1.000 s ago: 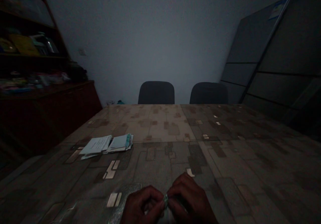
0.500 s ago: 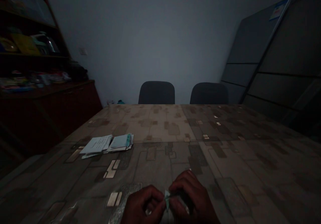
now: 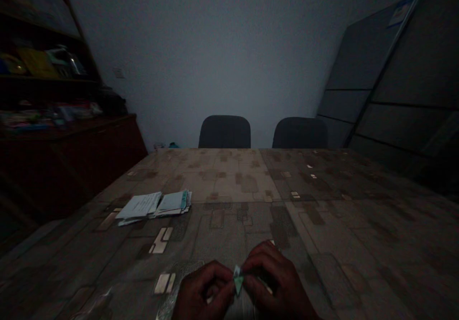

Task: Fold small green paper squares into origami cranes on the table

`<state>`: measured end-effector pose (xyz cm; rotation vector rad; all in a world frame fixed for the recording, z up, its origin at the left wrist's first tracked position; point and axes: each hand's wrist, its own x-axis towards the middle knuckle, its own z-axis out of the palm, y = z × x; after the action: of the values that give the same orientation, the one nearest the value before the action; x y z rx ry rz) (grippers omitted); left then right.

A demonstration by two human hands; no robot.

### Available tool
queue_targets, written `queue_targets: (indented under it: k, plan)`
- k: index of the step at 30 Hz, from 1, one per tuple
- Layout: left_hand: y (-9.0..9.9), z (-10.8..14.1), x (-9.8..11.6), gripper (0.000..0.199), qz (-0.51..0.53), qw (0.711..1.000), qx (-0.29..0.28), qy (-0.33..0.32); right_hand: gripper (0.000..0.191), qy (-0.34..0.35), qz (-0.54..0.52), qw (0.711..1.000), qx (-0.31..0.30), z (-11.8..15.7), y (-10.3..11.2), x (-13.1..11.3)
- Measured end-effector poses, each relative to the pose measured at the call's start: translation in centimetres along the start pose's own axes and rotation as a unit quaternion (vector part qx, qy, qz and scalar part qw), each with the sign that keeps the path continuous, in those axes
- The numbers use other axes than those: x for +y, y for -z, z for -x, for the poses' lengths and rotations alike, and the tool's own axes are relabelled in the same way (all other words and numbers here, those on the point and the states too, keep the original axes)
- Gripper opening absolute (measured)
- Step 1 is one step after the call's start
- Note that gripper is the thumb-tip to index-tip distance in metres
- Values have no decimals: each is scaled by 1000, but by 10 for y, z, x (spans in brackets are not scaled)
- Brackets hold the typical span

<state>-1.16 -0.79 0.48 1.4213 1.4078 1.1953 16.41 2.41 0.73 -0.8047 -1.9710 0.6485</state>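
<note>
Near centre, your left hand point(image 3: 203, 287) and right hand point(image 3: 278, 278) pinch a paper point(image 3: 238, 284) between closed fingertips, likely to steady it; stacks point(image 3: 139, 206) lie farther left, perhaps leaving room.

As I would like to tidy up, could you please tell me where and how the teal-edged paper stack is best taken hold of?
Probably pinch the teal-edged paper stack by its right edge, coming from the right, thumb on top: it lies flat, its sheets jut out there, and the printed paper stack sits close along its left.
</note>
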Motion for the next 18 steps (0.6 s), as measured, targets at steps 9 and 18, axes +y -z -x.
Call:
queue_targets:
  k: [9, 18]
  plan:
    - [0, 1, -5, 14, -2, 1000, -11, -12, 20, -78, -20, 996, -28, 9, -8, 1]
    - [8, -3, 1, 7, -38, 994, 9, -104, 10, -139, -93, 985, -36, 4, -7, 3]
